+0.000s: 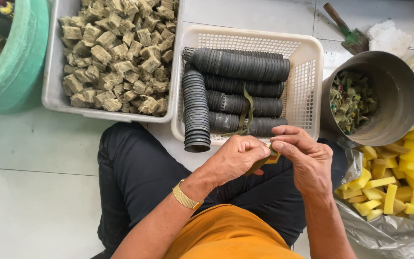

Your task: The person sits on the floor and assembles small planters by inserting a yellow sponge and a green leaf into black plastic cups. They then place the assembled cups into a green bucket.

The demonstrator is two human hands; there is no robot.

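Note:
My left hand and my right hand meet in front of me over my lap, fingers pinched together on a small yellow sponge piece with a green-brown strip on it. Most of that piece is hidden by my fingers. A gold bracelet sits on my left wrist. Just beyond my hands stands a white slotted basket holding stacked rows of black net pots, with a limp green leaf strip lying across them.
A grey tub of brownish-green cubes stands at the back left, beside a green basin. On the right a metal bucket holds green scraps. Yellow sponge pieces lie on a plastic sheet. A trowel rests on the tiled floor.

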